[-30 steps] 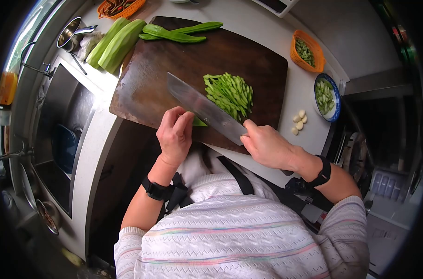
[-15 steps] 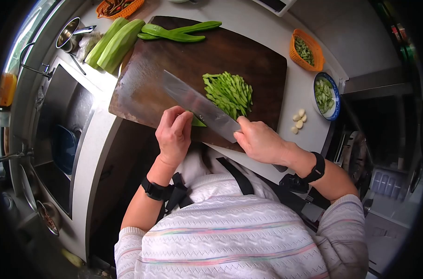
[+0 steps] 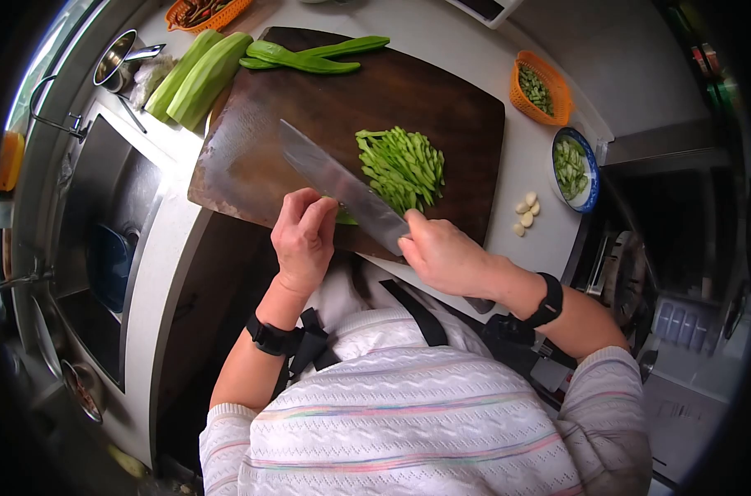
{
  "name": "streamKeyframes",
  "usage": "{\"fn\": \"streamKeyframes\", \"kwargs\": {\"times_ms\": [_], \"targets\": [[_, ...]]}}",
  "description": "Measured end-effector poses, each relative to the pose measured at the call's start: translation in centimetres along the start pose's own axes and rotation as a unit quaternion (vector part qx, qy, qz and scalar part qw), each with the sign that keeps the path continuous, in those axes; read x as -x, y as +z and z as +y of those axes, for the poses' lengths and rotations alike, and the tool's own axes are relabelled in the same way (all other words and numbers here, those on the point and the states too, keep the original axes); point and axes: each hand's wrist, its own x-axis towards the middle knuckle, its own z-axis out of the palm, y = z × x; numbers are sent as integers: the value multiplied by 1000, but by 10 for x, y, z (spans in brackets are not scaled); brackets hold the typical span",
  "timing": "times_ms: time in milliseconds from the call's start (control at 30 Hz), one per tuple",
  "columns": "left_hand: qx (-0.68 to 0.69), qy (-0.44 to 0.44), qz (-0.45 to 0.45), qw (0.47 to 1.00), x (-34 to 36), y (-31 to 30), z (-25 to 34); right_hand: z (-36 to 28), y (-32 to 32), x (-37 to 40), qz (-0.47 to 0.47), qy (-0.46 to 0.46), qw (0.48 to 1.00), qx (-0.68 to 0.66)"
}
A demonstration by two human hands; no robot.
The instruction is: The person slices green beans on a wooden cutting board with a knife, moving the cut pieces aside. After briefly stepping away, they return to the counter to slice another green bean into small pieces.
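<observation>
My right hand is closed round the handle end of a broad kitchen knife. The blade slants up and left across the wooden cutting board. Close to the blade's left side, my left hand pinches a green pepper piece at the board's near edge; fingers and blade hide most of that piece. Right of the knife lies a heap of sliced green pepper. Whole long green peppers rest along the board's far edge.
Peeled pale green gourds lie at the board's far left, near a metal pot and the sink. On the right are an orange basket, garlic cloves and a blue-rimmed bowl of sliced greens.
The knife and my right hand have shifted a little left, toward my left hand. Less of the pinched pepper piece shows. The whole view has slid slightly.
</observation>
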Motion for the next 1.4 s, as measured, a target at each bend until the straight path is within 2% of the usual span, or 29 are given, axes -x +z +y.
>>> {"fn": "streamKeyframes", "kwargs": {"times_ms": [100, 167, 233, 300, 367, 433, 733, 1033, 1267, 1400], "targets": [[-3, 11, -3, 1000, -1, -1, -2, 3, 2, -2, 22, -16, 1000, 4], [-2, 15, -9, 1000, -2, -2, -1, 2, -9, -2, -26, 16, 999, 31], [0, 10, -10, 1000, -2, -2, 1, 11, -14, 8, -30, 17, 999, 30], [-25, 0, -20, 999, -3, -1, 2, 22, -14, 19, 18, -11, 999, 28], [-28, 0, -23, 999, -3, 3, 6, 25, -16, 24, 27, -22, 999, 31], [-27, 3, -29, 999, -1, 5, 8, 18, -24, 26, -8, 9, 999, 52], [-11, 5, -32, 999, -1, 6, 9, 8, -28, 29, 1, -17, 997, 81], [3, 3, -25, 1000, 0, 8, 7, 6, -25, 24, -34, 13, 997, 62], [-10, 11, -30, 999, 0, 6, 8, 19, -7, 15, 26, -15, 998, 63], [-6, 16, -25, 1000, 0, 6, 8, 16, -18, 24, -4, 6, 999, 48]]}}
